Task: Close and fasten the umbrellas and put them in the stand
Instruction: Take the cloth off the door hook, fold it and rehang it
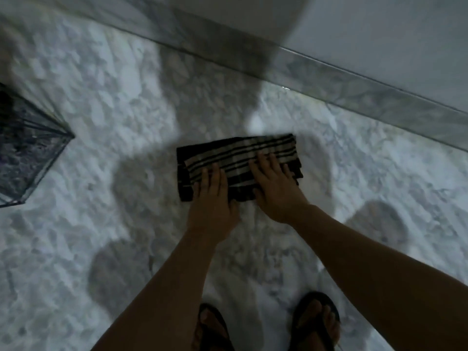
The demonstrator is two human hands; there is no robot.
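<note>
Both hands lie flat, fingers straight, on the striped folded umbrella (238,165): left hand (211,198) near its left end, right hand (274,188) toward its right.

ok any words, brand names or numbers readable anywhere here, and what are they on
None: no text can be read in this view.
Striped folded umbrella, pressed by the left hand and right hand: stripes only, no label visible.
Wire-frame stand at the left edge: no sign or tag shows.
Sandals: too dark and blurred to show any brand.
</note>
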